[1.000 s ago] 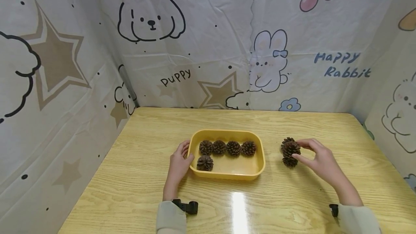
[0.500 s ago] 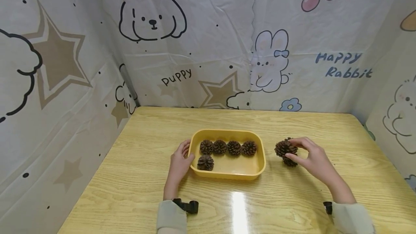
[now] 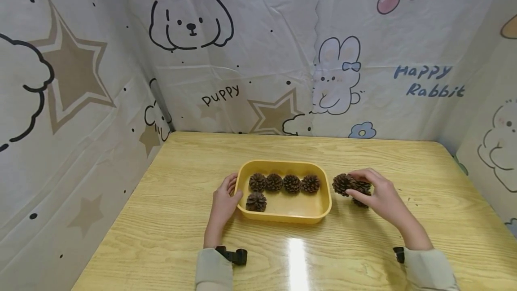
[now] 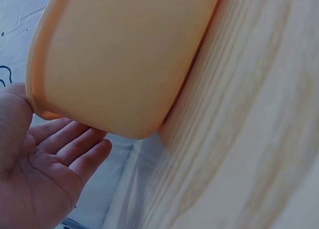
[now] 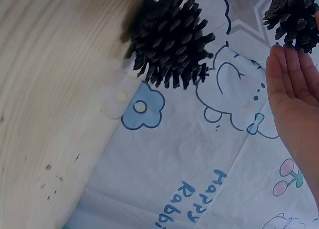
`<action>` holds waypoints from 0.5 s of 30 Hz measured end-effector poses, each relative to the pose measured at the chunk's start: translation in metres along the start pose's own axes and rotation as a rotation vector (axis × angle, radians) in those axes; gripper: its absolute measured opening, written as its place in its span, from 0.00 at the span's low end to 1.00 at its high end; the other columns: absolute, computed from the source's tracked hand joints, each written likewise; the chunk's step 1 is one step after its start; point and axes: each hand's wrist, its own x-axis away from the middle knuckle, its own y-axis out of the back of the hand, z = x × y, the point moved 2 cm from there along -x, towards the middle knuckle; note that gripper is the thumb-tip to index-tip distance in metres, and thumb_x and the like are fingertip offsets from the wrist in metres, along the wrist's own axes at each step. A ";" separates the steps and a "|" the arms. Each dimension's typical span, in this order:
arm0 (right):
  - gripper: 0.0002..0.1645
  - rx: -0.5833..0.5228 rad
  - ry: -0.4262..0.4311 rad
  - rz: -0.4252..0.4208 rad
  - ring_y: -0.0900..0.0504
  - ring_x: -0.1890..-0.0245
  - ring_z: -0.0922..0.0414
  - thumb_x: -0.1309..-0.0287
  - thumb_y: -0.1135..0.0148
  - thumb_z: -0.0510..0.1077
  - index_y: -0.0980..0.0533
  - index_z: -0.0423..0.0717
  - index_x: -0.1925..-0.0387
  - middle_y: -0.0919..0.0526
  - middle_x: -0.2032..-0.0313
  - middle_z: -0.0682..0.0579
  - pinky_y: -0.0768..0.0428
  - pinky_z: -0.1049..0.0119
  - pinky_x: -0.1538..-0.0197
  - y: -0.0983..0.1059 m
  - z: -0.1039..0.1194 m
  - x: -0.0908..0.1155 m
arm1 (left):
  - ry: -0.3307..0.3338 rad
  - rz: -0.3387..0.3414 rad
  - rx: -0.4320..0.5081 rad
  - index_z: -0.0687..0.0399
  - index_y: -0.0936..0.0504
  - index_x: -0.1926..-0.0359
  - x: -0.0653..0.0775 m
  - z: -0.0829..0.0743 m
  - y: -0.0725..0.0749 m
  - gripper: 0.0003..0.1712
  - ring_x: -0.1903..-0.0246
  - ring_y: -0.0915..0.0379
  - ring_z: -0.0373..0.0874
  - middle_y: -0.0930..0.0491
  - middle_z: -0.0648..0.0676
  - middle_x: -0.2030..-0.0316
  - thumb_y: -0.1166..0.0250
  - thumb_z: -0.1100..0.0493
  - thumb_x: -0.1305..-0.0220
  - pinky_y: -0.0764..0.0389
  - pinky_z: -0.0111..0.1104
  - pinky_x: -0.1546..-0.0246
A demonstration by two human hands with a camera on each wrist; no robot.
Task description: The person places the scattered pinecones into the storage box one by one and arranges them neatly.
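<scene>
My left hand (image 3: 225, 199) grips the left end of a yellow plastic tray (image 3: 282, 219), thumb over the rim. In the left wrist view its fingers lie by the outer wall of the tray (image 4: 114, 55). Between thumb and fingertips my right hand (image 3: 379, 194) pinches a brown pine cone (image 3: 341, 184), just right of the tray. The right wrist view shows this pine cone (image 5: 294, 20) raised off the table. Below and behind the right hand, another pine cone (image 5: 172, 42) stays on the table, partly hidden in the head view.
Several pine cones (image 3: 291, 184) line the tray's far side, with one pine cone (image 3: 256, 202) at its near left. The wooden table (image 3: 169, 237) ends at a printed cloth (image 3: 258, 57) behind and at both sides. Small dark crumbs lie right of the cones.
The right hand has moved left toward the tray with the pine cone, drawing it away from the one on the table. The left hand still holds the tray in place.
</scene>
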 end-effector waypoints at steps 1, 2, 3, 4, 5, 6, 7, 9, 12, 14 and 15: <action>0.26 -0.003 0.001 0.001 0.20 0.56 0.53 0.49 0.27 0.43 0.22 0.44 0.47 0.17 0.55 0.50 0.17 0.65 0.52 0.000 0.002 -0.001 | -0.002 0.000 0.000 0.60 0.32 0.32 0.000 0.000 0.000 0.30 0.34 0.31 0.58 0.28 0.66 0.36 0.43 0.69 0.37 0.27 0.44 0.30; 0.26 -0.009 0.004 0.001 0.20 0.56 0.53 0.49 0.27 0.43 0.22 0.45 0.47 0.17 0.55 0.50 0.17 0.66 0.51 0.000 0.003 -0.001 | -0.005 0.000 0.000 0.60 0.32 0.32 0.000 0.000 0.000 0.30 0.34 0.31 0.58 0.28 0.67 0.36 0.43 0.69 0.37 0.27 0.44 0.30; 0.26 -0.015 0.007 0.004 0.20 0.55 0.51 0.49 0.27 0.43 0.22 0.45 0.47 0.17 0.54 0.50 0.17 0.67 0.50 -0.001 0.004 -0.002 | -0.009 0.000 -0.002 0.61 0.32 0.32 0.000 0.000 0.000 0.30 0.34 0.31 0.58 0.28 0.67 0.36 0.43 0.69 0.37 0.27 0.44 0.31; 0.26 -0.018 0.010 0.006 0.20 0.55 0.51 0.49 0.27 0.43 0.22 0.45 0.47 0.17 0.54 0.50 0.17 0.68 0.50 -0.001 0.006 -0.002 | -0.012 0.001 -0.002 0.61 0.32 0.32 0.000 -0.001 0.000 0.30 0.35 0.31 0.58 0.28 0.67 0.36 0.43 0.69 0.37 0.27 0.44 0.31; 0.25 -0.024 0.016 0.006 0.20 0.55 0.51 0.49 0.27 0.43 0.22 0.45 0.47 0.17 0.54 0.50 0.18 0.70 0.50 -0.002 0.007 -0.003 | -0.014 0.003 -0.001 0.61 0.32 0.32 0.000 -0.001 0.000 0.30 0.35 0.31 0.58 0.28 0.67 0.36 0.43 0.69 0.37 0.27 0.44 0.31; 0.25 -0.030 0.023 0.006 0.20 0.55 0.51 0.49 0.27 0.42 0.22 0.45 0.47 0.17 0.54 0.50 0.18 0.70 0.50 -0.003 0.008 -0.003 | -0.014 0.004 0.000 0.61 0.32 0.32 0.000 -0.001 0.000 0.30 0.34 0.31 0.58 0.28 0.67 0.36 0.43 0.69 0.37 0.27 0.44 0.31; 0.25 -0.034 0.030 0.005 0.20 0.56 0.52 0.49 0.27 0.42 0.22 0.45 0.48 0.17 0.55 0.50 0.19 0.74 0.51 -0.003 0.009 -0.004 | -0.014 0.005 0.002 0.61 0.32 0.32 0.000 -0.001 0.000 0.30 0.34 0.31 0.58 0.28 0.67 0.36 0.43 0.69 0.37 0.27 0.44 0.30; 0.25 -0.040 0.044 0.004 0.20 0.57 0.56 0.49 0.27 0.42 0.22 0.46 0.48 0.17 0.55 0.51 0.21 0.80 0.52 -0.005 0.010 -0.005 | -0.011 0.007 0.003 0.61 0.32 0.32 0.000 -0.001 0.000 0.30 0.34 0.31 0.58 0.28 0.67 0.36 0.43 0.69 0.36 0.27 0.44 0.30; 0.25 -0.044 0.054 0.007 0.22 0.57 0.67 0.50 0.27 0.41 0.21 0.46 0.48 0.16 0.55 0.51 0.20 0.81 0.52 -0.007 0.011 -0.007 | -0.005 0.007 0.006 0.60 0.32 0.32 0.000 -0.001 0.000 0.30 0.34 0.31 0.58 0.29 0.66 0.36 0.43 0.69 0.36 0.27 0.43 0.30; 0.25 -0.046 0.056 0.015 0.24 0.56 0.72 0.50 0.27 0.42 0.21 0.45 0.48 0.17 0.54 0.51 0.19 0.80 0.52 -0.009 0.012 -0.008 | -0.003 0.009 0.006 0.60 0.32 0.32 0.000 -0.002 -0.001 0.30 0.34 0.32 0.58 0.29 0.66 0.36 0.43 0.69 0.36 0.27 0.43 0.30; 0.25 -0.046 0.057 0.019 0.25 0.55 0.73 0.50 0.27 0.42 0.21 0.45 0.48 0.17 0.54 0.51 0.18 0.78 0.52 -0.010 0.013 -0.008 | -0.003 0.009 0.007 0.60 0.32 0.32 0.000 -0.002 -0.001 0.30 0.34 0.32 0.58 0.28 0.66 0.36 0.43 0.69 0.36 0.27 0.43 0.30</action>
